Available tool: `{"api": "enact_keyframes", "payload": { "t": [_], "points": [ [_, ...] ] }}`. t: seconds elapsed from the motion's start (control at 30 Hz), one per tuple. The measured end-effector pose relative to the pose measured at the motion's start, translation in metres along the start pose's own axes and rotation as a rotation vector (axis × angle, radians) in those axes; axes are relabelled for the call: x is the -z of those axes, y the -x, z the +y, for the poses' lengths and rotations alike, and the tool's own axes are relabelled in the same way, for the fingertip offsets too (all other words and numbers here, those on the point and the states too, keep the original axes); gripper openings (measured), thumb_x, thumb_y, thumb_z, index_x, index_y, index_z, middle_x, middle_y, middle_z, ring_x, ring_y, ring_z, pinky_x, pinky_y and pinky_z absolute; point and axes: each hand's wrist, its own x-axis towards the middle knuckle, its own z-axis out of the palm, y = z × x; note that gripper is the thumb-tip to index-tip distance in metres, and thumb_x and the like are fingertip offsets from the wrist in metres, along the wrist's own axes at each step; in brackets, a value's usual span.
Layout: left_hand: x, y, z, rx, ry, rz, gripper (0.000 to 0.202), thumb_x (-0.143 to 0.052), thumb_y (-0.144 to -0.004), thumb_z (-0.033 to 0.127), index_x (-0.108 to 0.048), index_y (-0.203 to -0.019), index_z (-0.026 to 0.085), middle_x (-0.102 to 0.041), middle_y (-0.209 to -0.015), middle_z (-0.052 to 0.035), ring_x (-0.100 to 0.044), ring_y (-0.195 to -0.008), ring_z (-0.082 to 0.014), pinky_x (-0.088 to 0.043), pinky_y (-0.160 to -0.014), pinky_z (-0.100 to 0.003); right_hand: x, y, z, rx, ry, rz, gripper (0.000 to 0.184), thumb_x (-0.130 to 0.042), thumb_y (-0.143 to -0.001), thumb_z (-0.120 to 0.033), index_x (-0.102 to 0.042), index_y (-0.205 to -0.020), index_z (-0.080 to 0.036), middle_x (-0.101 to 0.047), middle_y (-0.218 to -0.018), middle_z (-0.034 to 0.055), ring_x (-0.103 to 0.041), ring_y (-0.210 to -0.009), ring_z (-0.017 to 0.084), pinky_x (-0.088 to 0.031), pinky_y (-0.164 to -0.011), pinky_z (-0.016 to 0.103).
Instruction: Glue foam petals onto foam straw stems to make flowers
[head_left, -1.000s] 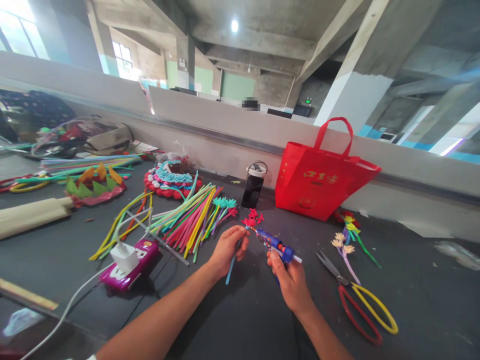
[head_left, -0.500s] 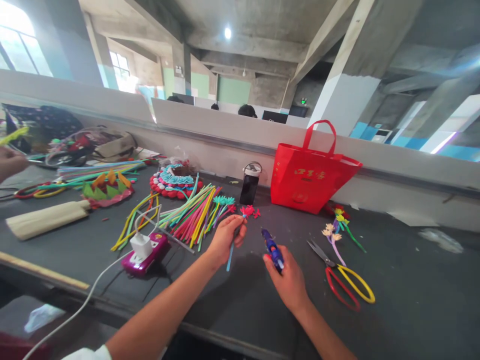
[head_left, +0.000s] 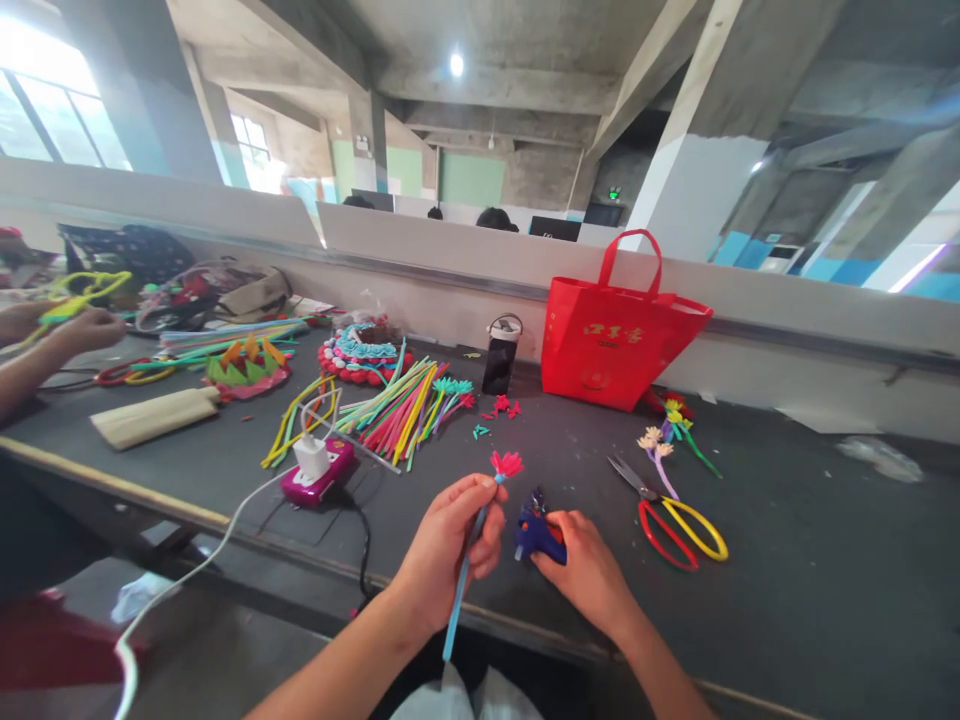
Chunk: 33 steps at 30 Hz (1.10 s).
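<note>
My left hand (head_left: 448,545) is closed around a light blue stick (head_left: 459,598) with a small red flower (head_left: 507,463) at its upper end. The stick slants down toward me past the table's near edge. Just right of it, my right hand (head_left: 586,572) grips a blue glue gun (head_left: 534,528) that rests low on the dark table (head_left: 787,560), its nozzle pointing up and away. The two hands are close together, almost touching.
Red-and-yellow scissors (head_left: 671,510) lie right of my hands, beside small flower stems (head_left: 660,445). A red tote bag (head_left: 615,335), a dark bottle (head_left: 500,355), a heap of coloured sticks (head_left: 397,405) and a purple power strip (head_left: 319,468) lie farther back. Another person's hand (head_left: 82,325) works at far left.
Both hands have come back toward me and down. The glue gun has moved away from the stick's tip and now sits low on the table. The red flower now shows on the stick.
</note>
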Motion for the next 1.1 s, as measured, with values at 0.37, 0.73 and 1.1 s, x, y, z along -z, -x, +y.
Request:
{"api": "enact_keyframes", "payload": {
  "t": [0.37,0.73,1.1],
  "points": [
    [-0.014,0.026,-0.009,0.072,-0.040,0.009,0.021,-0.062,-0.079,0.038,-0.059,-0.078,0.017,-0.043,-0.045,0.0066,-0.023,-0.033,-0.0034,-0.020,-0.034,-0.018,0.096,0.002,-0.075,0.040,-0.574,0.171,0.028,-0.059,-0.087,-0.044,-0.067,-0.098,-0.020,-0.071,-0.094,0.0070,-0.066,-0.086,0.021,-0.053,-0.077,0.031],
    [-0.016,0.035,-0.015,0.064,-0.046,-0.037,0.019,-0.062,-0.081,0.036,-0.057,-0.076,0.018,-0.046,-0.045,0.0054,-0.025,-0.034,-0.0040,-0.018,-0.034,-0.018,0.098,-0.007,-0.091,0.069,-0.524,0.154,0.020,-0.060,-0.086,-0.038,-0.068,-0.084,-0.020,-0.071,-0.080,0.0036,-0.064,-0.073,0.018,-0.051,-0.071,0.028],
    [-0.015,0.028,-0.019,0.087,-0.114,-0.013,0.018,-0.063,-0.078,0.034,-0.055,-0.075,0.019,-0.044,-0.042,0.0072,-0.023,-0.033,-0.0040,-0.017,-0.034,-0.018,0.095,-0.006,-0.087,0.083,-0.495,0.145,0.017,-0.058,-0.085,-0.032,-0.065,-0.077,-0.020,-0.067,-0.074,0.0013,-0.061,-0.069,0.016,-0.048,-0.069,0.025]
  ]
}}
